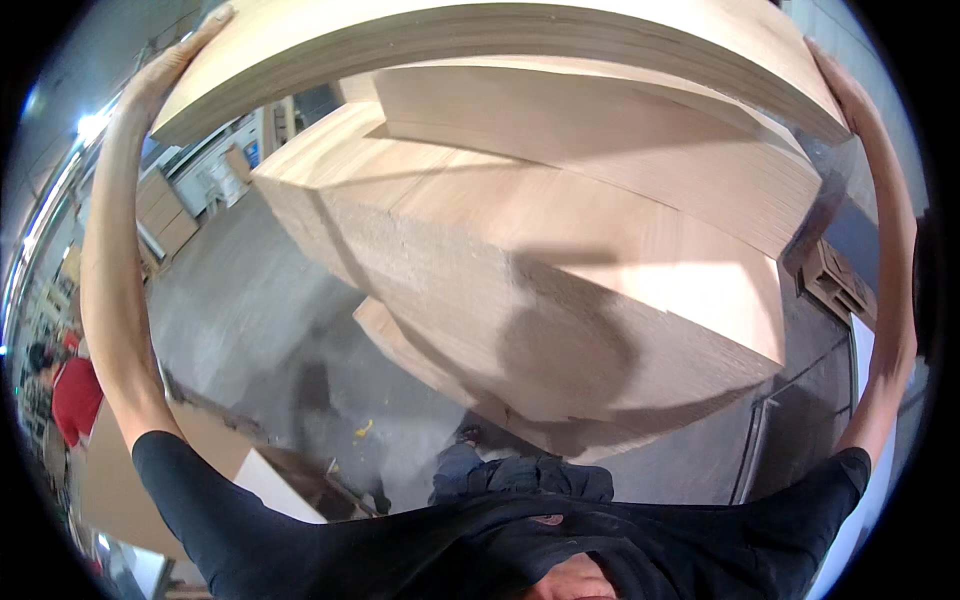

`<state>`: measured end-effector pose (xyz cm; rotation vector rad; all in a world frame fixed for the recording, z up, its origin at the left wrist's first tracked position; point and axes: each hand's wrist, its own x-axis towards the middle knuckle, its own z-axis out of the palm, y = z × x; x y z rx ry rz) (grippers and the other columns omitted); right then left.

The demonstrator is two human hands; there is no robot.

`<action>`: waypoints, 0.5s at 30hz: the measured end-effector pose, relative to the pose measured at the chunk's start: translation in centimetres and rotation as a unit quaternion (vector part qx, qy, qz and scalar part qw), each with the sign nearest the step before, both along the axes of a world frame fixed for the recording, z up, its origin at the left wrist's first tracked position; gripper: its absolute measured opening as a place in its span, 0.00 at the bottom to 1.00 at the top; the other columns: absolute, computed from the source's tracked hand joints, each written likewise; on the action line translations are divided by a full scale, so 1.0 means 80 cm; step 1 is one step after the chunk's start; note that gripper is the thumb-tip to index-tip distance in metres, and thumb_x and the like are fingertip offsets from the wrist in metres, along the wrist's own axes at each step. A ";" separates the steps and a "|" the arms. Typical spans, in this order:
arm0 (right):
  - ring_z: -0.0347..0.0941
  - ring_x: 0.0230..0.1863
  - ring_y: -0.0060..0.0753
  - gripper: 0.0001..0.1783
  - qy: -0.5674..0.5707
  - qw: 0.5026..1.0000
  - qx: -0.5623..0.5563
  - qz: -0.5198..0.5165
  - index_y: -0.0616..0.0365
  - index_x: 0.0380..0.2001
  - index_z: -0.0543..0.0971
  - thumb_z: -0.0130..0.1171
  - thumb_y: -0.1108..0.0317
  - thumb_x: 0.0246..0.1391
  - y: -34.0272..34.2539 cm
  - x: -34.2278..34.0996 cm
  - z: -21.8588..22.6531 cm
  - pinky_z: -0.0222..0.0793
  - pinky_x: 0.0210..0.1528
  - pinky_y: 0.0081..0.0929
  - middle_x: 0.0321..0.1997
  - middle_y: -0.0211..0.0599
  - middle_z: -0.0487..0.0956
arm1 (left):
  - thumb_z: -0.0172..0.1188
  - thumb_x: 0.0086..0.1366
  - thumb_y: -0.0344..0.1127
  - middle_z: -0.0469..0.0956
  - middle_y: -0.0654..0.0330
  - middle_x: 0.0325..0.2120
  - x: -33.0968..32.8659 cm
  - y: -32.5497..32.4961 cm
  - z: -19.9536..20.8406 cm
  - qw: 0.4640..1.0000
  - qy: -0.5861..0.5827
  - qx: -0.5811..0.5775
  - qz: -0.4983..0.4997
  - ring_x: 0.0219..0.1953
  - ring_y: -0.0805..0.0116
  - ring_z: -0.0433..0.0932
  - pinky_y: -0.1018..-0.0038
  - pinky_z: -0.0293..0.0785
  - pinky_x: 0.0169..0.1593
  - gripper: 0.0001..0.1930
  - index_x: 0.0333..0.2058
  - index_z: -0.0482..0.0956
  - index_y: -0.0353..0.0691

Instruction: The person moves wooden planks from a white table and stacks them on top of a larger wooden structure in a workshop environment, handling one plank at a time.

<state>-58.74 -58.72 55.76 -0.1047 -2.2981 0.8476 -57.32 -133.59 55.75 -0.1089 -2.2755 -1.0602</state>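
A wide pale wooden panel [500, 32] spans the top of the view, raised in front of me with both arms stretched out. My left hand [190, 48] grips its left end, and my right hand [838, 85] is closed against its right end; some fingers are hidden. Beneath the panel stands a stack of pale wooden boards [440, 260], with a shorter stack [590, 145] on top of it toward the far side. The raised panel's near edge shows thin lines along it; whether it is one piece or several cannot be told.
Grey concrete floor [240, 300] lies left of the stack. A brown sheet [130, 480] stands close at lower left. Beyond it is a person in red [76, 402]. To the right, a wooden pallet [838, 283] sits near the stack. Brown drawer-like boxes [165, 218] stand at far left.
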 end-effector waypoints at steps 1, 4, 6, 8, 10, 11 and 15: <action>0.73 0.46 0.31 0.42 -0.019 1.000 0.003 -0.015 0.64 0.54 0.70 0.44 0.34 0.55 0.001 -0.004 -0.004 0.69 0.46 0.27 0.46 0.50 0.76 | 0.66 0.48 0.62 0.78 0.42 0.27 -0.032 0.004 -0.001 0.998 -0.038 0.031 -0.041 0.23 0.60 0.80 0.79 0.74 0.20 0.41 0.41 0.75 0.20; 0.73 0.48 0.39 0.36 -0.110 0.989 -0.030 -0.092 0.59 0.56 0.69 0.40 0.39 0.59 -0.019 -0.017 -0.025 0.68 0.48 0.32 0.49 0.53 0.75 | 0.67 0.47 0.62 0.78 0.42 0.25 -0.130 0.010 -0.019 0.992 -0.095 0.025 -0.081 0.20 0.59 0.79 0.76 0.74 0.19 0.39 0.36 0.77 0.22; 0.74 0.47 0.38 0.35 -0.127 0.985 -0.022 -0.116 0.58 0.56 0.69 0.40 0.40 0.59 -0.049 -0.015 -0.035 0.68 0.48 0.32 0.49 0.52 0.75 | 0.64 0.49 0.64 0.78 0.42 0.26 -0.203 0.001 -0.028 0.985 -0.131 0.020 -0.110 0.22 0.61 0.79 0.76 0.75 0.20 0.40 0.39 0.77 0.24; 0.73 0.48 0.36 0.35 -0.169 0.979 -0.033 -0.106 0.58 0.57 0.69 0.40 0.40 0.59 -0.051 -0.002 -0.032 0.67 0.49 0.32 0.50 0.51 0.75 | 0.62 0.50 0.66 0.78 0.41 0.31 -0.249 0.016 -0.035 0.975 -0.161 -0.017 -0.155 0.28 0.61 0.81 0.74 0.77 0.25 0.42 0.43 0.75 0.23; 0.72 0.48 0.36 0.35 -0.202 0.973 -0.023 -0.111 0.58 0.56 0.70 0.40 0.39 0.59 -0.060 -0.011 -0.036 0.66 0.51 0.31 0.50 0.49 0.75 | 0.62 0.50 0.66 0.77 0.39 0.33 -0.280 0.039 -0.037 0.966 -0.178 -0.011 -0.186 0.30 0.59 0.81 0.74 0.78 0.27 0.43 0.44 0.75 0.22; 0.71 0.49 0.35 0.35 -0.211 0.967 -0.019 -0.140 0.59 0.56 0.70 0.40 0.39 0.59 -0.055 -0.007 -0.034 0.64 0.52 0.31 0.49 0.48 0.76 | 0.62 0.50 0.66 0.77 0.38 0.35 -0.296 0.043 -0.039 0.959 -0.192 -0.003 -0.210 0.32 0.58 0.81 0.73 0.78 0.30 0.44 0.45 0.74 0.22; 0.73 0.45 0.33 0.36 -0.221 0.957 0.033 -0.183 0.61 0.50 0.74 0.41 0.38 0.58 -0.086 0.002 -0.028 0.66 0.49 0.30 0.46 0.48 0.77 | 0.62 0.49 0.67 0.75 0.36 0.40 -0.348 0.067 -0.046 0.944 -0.233 -0.032 -0.231 0.39 0.57 0.80 0.71 0.78 0.38 0.45 0.47 0.73 0.24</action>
